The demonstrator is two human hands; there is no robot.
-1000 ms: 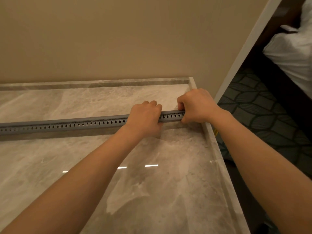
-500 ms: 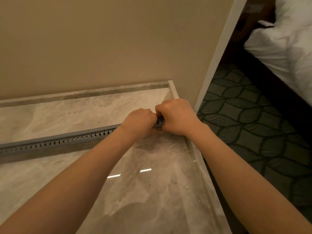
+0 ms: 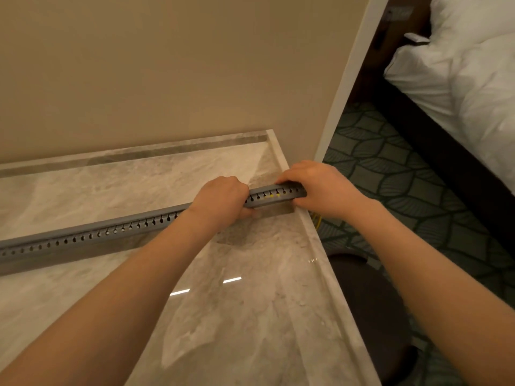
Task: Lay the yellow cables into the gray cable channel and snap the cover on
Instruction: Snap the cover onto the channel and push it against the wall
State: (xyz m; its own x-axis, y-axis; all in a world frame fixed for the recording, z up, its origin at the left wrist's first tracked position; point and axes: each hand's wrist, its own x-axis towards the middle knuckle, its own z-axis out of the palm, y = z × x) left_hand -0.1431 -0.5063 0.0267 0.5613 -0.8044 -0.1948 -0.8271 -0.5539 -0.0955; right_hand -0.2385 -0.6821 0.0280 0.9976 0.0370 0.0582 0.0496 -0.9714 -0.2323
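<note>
**Hands parted along the channel's right end**

Your two hands, pressed knuckle to knuckle half a second ago, now sit apart, and a short stretch of the channel shows between them.

The long gray plastic cable channel [image 3: 92, 238], with a row of small holes along its near side, lies on the glossy gray-beige marble tabletop [image 3: 250, 316]. It runs from the left edge of the view up and rightward to the tabletop's right rim.

Your left hand [image 3: 220, 200] is curled over the channel's top, knuckles up. Its fingers wrap the far side and its thumb is tucked under the near side, so it grips the channel fully.

In the bare stretch to the right of that hand, bits of the yellow cables [image 3: 271, 195] show through the holes, so they lie inside the channel there.

Your right hand [image 3: 320, 188] clasps the channel's right end, with fingers on top and thumb against the near lower edge.

Just past that end, thin yellow strands hang below the tabletop's rim.

Right of the channel are a dark round stool [image 3: 370, 302], green leaf-patterned carpet [image 3: 418, 190] and a white-sheeted bed [image 3: 473, 93].

Behind the channel stands a plain beige wall [image 3: 167, 79].
</note>
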